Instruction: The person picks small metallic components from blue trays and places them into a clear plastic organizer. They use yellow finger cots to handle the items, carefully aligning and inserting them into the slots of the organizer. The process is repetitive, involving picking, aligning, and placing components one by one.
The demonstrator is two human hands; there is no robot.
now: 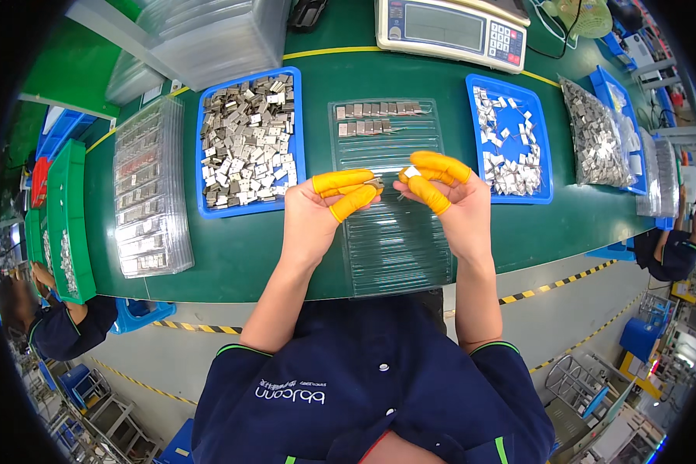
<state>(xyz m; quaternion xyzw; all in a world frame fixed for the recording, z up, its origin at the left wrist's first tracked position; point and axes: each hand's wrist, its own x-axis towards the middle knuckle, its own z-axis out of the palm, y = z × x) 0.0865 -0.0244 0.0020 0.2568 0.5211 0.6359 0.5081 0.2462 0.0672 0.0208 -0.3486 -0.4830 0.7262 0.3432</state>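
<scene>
In the middle of the frame, the left hand (pixel 317 213) and the right hand (pixel 465 210) are near each other above a clear ribbed tray (pixel 398 255), both wearing yellow finger covers (pixel 342 182). The left fingers are closed narrowly around a small metal piece (pixel 377 184), which is mostly hidden, and the right thumb and fingers pinch a small white piece (pixel 412 171). Two rows of grey pieces (pixel 366 127) lie at the far end of this tray, between a blue tray of metal pieces (pixel 249 139) at the upper left and a blue tray of white pieces (pixel 516 180) at the upper right.
</scene>
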